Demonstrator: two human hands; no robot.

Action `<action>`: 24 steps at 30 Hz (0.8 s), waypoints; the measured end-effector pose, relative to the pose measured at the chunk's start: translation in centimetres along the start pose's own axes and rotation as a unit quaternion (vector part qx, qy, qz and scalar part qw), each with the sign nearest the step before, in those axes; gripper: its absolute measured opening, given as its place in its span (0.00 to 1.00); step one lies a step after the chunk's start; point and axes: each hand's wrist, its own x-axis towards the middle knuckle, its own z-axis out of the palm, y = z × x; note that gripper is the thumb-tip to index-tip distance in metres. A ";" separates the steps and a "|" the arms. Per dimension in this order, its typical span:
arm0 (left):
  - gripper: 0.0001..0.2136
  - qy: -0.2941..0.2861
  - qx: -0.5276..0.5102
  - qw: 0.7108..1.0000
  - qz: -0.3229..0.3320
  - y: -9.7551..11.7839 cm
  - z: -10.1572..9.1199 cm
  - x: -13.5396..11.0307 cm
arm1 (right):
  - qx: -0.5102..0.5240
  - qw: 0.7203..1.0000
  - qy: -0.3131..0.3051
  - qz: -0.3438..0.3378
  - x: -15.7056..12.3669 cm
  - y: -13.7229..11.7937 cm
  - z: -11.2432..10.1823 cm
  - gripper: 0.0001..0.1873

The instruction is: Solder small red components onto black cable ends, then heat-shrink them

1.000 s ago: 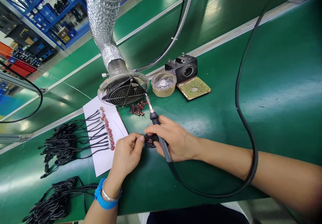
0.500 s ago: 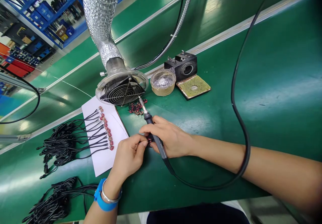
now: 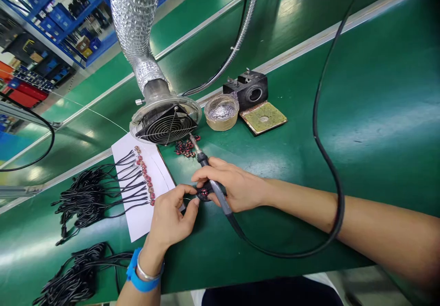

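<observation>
My right hand point(image 3: 233, 184) is closed around a soldering iron point(image 3: 210, 177), its tip pointing up and away toward the fan. The same hand's fingers pinch a small round black part with red windings point(image 3: 204, 193). My left hand point(image 3: 171, 216), with a blue wristband, has thumb and forefinger curled at the left edge of that part, touching or almost touching it. The iron's black cable point(image 3: 323, 159) loops round my right forearm and rises out of view.
A fume extractor fan point(image 3: 167, 123) on a foil duct stands just beyond the hands. Loose small coils point(image 3: 185, 147) lie in front of it. A white sheet point(image 3: 140, 187) holds a row of coils with black leads point(image 3: 92, 191). A solder dross cup point(image 3: 222, 112), iron stand point(image 3: 248, 90) and sponge point(image 3: 264, 118) sit behind.
The soldering iron tip has swung a little left. My left fingers, pressed against the black part half a second ago, have loosened and spread slightly, so the part shows again.
</observation>
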 end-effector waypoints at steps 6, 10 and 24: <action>0.06 0.045 0.026 0.997 0.062 -0.4 0.8 0.1 | -0.014 0.998 0.046 -0.040 -0.2 -0.2 0.0 0.16; 0.08 0.065 0.084 0.982 0.156 -1.2 1.1 0.4 | -0.100 0.992 0.051 -0.057 0.2 -0.4 0.8 0.12; 0.05 0.118 0.118 0.963 0.213 -0.8 0.4 -0.3 | -0.079 0.991 0.100 -0.050 -0.4 -0.9 -0.8 0.17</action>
